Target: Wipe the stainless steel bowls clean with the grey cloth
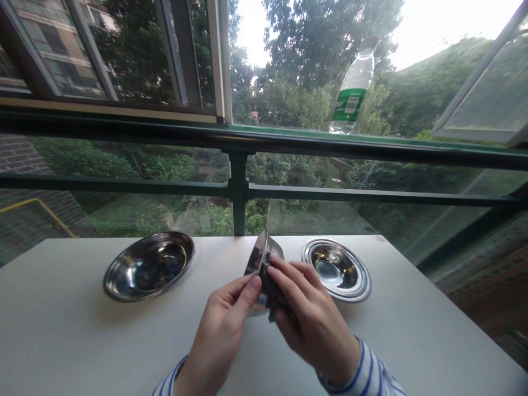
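In the head view, a stainless-steel bowl (258, 258) is at the lower centre of the frame, tipped on edge, its rim running roughly up the picture and its opening apparently facing left. The left hand (225, 322) pinches the near rim between thumb and curled fingers. The right hand (307, 313), equally near, bends its fingers over a dark cloth (272, 294) against the bowl's right side. The bowl looks shiny and thin-walled. Other steel bowls stand at left (152, 267) and right (338, 272).
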`<state>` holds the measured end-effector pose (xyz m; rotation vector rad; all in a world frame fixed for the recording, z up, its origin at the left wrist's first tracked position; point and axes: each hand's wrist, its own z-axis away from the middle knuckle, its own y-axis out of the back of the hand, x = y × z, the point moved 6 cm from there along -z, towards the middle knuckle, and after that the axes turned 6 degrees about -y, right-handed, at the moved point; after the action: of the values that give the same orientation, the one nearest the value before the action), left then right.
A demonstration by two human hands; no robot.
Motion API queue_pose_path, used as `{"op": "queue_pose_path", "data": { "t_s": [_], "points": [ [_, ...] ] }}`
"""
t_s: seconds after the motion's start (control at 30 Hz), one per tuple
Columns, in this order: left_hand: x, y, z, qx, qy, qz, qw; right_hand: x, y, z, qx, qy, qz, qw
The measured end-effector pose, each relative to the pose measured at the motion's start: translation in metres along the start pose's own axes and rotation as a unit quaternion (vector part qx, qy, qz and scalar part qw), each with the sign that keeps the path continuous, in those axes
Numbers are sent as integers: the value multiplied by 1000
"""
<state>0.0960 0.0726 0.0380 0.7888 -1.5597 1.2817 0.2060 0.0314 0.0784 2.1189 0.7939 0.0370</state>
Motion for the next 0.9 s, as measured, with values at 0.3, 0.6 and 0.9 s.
{"op": "queue_pose_path", "data": {
  "t_s": [0.3,0.6,0.9],
  "points": [
    [2,4,-1,15,4,14,1000,-13,-4,1,-32,40,8,999],
    [2,-1,3,11,3,6,1000,1,4,-1,1,-7,20,1000],
    [4,0,4,35,-10,-10,999,-4,3,0,0,4,23,1000]
  ]
}}
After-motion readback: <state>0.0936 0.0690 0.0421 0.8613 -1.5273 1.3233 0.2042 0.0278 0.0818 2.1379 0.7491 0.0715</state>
